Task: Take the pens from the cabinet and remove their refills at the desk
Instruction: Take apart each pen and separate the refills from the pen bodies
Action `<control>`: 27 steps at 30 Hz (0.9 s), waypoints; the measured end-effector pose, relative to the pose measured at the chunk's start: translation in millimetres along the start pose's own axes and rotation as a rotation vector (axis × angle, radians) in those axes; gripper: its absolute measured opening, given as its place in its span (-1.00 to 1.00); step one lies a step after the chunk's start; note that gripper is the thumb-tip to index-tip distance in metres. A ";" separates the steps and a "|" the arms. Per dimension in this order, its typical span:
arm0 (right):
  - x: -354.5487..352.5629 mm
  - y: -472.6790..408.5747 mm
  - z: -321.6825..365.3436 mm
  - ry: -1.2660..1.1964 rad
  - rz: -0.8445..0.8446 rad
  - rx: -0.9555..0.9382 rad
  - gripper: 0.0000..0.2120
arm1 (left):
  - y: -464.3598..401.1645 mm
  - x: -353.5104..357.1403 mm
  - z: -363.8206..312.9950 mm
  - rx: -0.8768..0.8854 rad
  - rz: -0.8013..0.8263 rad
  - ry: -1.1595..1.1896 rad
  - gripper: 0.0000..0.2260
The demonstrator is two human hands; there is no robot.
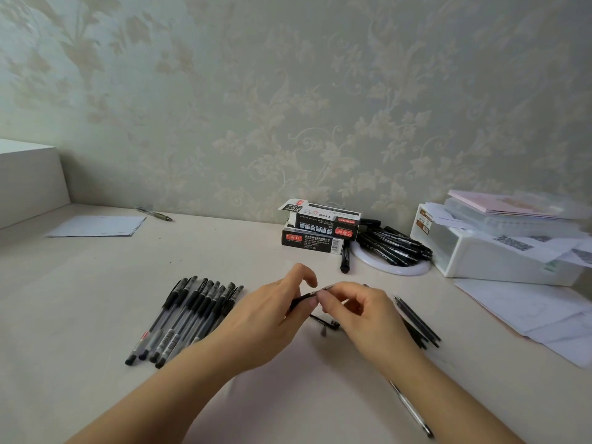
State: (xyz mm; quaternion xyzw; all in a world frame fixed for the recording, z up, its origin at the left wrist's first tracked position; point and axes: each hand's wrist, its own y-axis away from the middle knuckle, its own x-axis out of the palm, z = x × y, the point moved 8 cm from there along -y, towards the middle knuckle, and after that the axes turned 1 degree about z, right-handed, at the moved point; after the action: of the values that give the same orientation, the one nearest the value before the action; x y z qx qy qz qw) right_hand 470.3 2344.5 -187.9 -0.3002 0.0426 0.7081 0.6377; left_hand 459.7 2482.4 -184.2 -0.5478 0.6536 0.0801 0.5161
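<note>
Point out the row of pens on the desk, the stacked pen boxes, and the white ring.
row of pens (189, 318): head view, on the middle barrels.
pen boxes (315, 240): head view, on the lower box's front face.
white ring (400, 270): head view, on its near rim.

Two bare forearms enter from the lower edge of the view and end in the left hand and the right hand. No sleeve covers either arm as far as the frame shows; both are uncovered from the wrist back to the lower edge. The fingers are slim, with short, plain nails that show a pale natural sheen. The wrists are narrow, and the forearms broaden steadily toward the bottom of the view.
</note>
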 end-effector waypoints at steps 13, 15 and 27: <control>11.1 1.3 -0.9 0.477 0.107 -0.194 -0.93 | -0.6 -0.4 7.9 -0.064 0.026 -0.045 -0.88; 11.7 1.9 0.2 0.494 0.118 -0.209 -0.95 | -0.7 1.1 8.7 -0.062 0.034 -0.051 -0.89; 1.3 0.1 -1.1 0.349 0.025 -0.155 -0.94 | 1.2 7.7 15.9 -0.107 0.120 -0.132 -0.92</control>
State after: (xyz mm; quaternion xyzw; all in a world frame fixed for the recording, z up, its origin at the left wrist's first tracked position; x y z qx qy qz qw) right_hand 470.6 2345.2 -189.4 -0.4660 0.1018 0.6543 0.5868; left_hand 469.1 2488.6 -197.8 -0.5279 0.6447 0.1815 0.5223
